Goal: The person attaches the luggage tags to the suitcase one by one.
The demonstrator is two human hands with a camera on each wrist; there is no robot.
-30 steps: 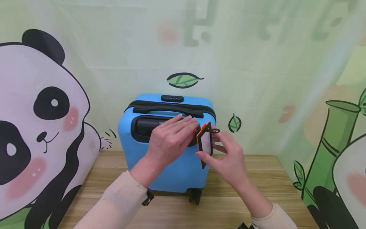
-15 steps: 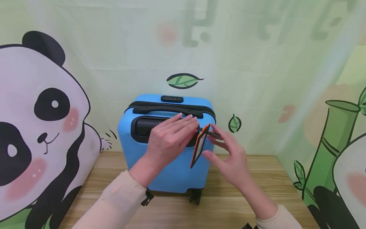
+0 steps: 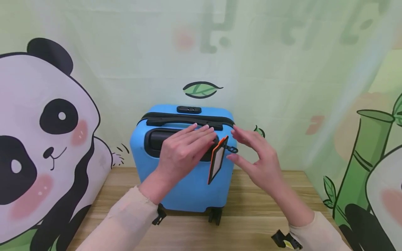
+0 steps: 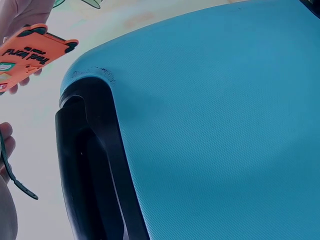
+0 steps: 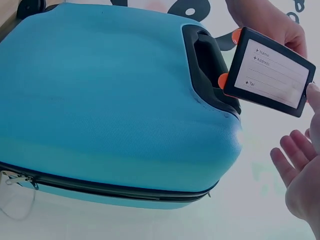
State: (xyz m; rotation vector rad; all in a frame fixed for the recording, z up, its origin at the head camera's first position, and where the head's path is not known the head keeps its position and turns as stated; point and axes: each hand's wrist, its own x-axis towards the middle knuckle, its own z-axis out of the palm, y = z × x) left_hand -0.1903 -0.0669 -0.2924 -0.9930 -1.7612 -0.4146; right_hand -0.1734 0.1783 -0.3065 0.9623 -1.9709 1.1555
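Observation:
An orange-edged luggage tag (image 3: 217, 160) hangs in front of the suitcase's upper right, its card window tilted. My left hand (image 3: 183, 148), fingers long and close together, pinches the tag's black strap; the grip is mostly hidden by the hand's back. A tail of the strap (image 4: 19, 184) dangles by this hand in the left wrist view. The looped strap end (image 3: 231, 149) sticks out right of the tag, between the spread thumb and fingers of my right hand (image 3: 262, 158). In the right wrist view, the tag's white card (image 5: 270, 75) shows printed name and address lines.
A blue hard-shell suitcase (image 3: 194, 186) stands upright on the wood-grain surface (image 3: 251, 226), with a black top handle (image 3: 185, 121) and a dark recess behind my left hand. A panda-printed backdrop (image 3: 282, 87) rises behind it.
My right thumb has come off the tag, and that hand has moved right with its fingers spreading. The tag has turned and hangs more edge-on. My left hand has hardly moved.

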